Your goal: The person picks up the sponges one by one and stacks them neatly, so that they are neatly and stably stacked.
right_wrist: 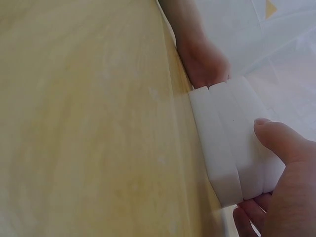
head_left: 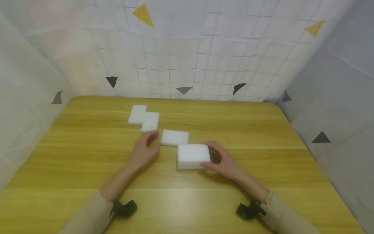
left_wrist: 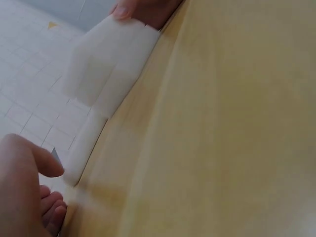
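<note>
My right hand (head_left: 225, 161) grips a stack of white foam sponges (head_left: 193, 156), thumb on the near side and fingers behind. Several layers show in the stack in the right wrist view, one on top of another. Just behind it a single white sponge (head_left: 175, 137) lies flat, partly overlapped by the stack in the head view. My left hand (head_left: 144, 151) holds nothing; its fingers are loosely bent, with the fingertips right at the near edge of another flat sponge (head_left: 150, 121). In the left wrist view the gap between thumb and fingers is bare.
Farther back on the left, one more white sponge (head_left: 137, 114) lies against the corner of its neighbour. All of them are on a wooden table (head_left: 248, 123). A pale curtain (head_left: 181, 48) with grid lines and triangles hangs behind the table's far edge and along both sides.
</note>
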`<control>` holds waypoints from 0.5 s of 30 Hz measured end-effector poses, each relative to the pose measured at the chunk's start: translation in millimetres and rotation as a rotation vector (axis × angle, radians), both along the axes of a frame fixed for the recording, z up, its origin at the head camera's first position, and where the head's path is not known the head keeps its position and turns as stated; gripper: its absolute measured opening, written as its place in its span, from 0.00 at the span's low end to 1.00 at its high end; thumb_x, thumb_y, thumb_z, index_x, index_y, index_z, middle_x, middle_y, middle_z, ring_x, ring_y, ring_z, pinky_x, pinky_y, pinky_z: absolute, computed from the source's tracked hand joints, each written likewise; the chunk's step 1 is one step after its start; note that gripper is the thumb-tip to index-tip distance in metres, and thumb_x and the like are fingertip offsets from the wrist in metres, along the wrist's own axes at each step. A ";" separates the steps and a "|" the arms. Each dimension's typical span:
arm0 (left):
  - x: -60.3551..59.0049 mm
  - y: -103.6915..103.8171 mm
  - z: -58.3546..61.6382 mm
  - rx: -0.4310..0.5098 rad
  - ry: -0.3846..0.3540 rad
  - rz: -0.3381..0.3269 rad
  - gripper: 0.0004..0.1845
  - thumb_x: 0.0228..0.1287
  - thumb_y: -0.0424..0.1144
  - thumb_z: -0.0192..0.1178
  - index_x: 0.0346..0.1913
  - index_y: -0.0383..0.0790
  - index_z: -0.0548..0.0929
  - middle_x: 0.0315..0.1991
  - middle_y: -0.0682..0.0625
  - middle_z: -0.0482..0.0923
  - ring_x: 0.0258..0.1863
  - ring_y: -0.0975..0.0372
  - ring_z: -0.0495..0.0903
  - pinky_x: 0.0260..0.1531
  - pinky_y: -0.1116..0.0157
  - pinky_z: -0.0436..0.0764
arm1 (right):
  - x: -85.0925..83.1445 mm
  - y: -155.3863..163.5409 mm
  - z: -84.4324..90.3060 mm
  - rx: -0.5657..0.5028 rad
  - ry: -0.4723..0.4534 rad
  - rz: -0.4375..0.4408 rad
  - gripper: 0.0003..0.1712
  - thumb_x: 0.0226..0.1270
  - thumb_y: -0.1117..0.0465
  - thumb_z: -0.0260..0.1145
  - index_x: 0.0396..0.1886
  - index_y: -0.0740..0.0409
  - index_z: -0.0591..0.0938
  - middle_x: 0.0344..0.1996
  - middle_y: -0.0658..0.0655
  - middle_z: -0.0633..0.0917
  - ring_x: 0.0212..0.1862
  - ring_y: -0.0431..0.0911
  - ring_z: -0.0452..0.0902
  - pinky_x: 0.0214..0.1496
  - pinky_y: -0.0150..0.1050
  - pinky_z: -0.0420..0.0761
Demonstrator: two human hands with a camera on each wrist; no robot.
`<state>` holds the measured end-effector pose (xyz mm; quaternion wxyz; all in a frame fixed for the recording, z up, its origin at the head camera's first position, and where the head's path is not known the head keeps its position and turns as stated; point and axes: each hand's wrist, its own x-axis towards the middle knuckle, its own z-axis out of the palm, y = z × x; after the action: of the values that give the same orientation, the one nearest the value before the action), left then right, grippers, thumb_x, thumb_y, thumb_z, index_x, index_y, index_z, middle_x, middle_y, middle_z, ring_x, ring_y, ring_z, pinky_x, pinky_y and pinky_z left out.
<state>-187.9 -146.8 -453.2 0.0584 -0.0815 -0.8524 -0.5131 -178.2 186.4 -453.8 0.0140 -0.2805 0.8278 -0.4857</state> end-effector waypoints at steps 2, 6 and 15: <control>-5.5 -3.2 -0.8 -0.003 -0.012 -0.043 0.29 0.64 0.33 0.63 0.68 0.32 0.71 0.65 0.38 0.74 0.66 0.48 0.73 0.68 0.52 0.70 | -0.5 -0.1 0.7 0.003 -0.003 0.002 0.35 0.57 0.56 0.78 0.65 0.41 0.75 0.60 0.44 0.79 0.62 0.43 0.74 0.68 0.56 0.71; -16.3 -6.5 -1.4 -0.039 -0.021 -0.103 0.32 0.62 0.32 0.63 0.69 0.33 0.70 0.67 0.39 0.73 0.68 0.49 0.71 0.68 0.52 0.71 | -0.8 -0.1 1.3 0.003 -0.009 0.004 0.35 0.57 0.56 0.78 0.64 0.39 0.74 0.59 0.43 0.79 0.62 0.42 0.73 0.69 0.57 0.70; -28.2 -8.1 -1.2 -0.148 -0.019 -0.156 0.36 0.59 0.38 0.67 0.70 0.34 0.69 0.69 0.41 0.71 0.70 0.48 0.66 0.73 0.51 0.62 | -0.9 -0.5 1.2 -0.001 -0.024 0.003 0.35 0.57 0.57 0.78 0.65 0.41 0.75 0.59 0.44 0.80 0.62 0.44 0.73 0.69 0.58 0.70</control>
<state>-216.0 -154.9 -454.4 0.0041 -0.1471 -0.8796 -0.4523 -179.0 185.9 -452.7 0.0246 -0.2758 0.8270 -0.4893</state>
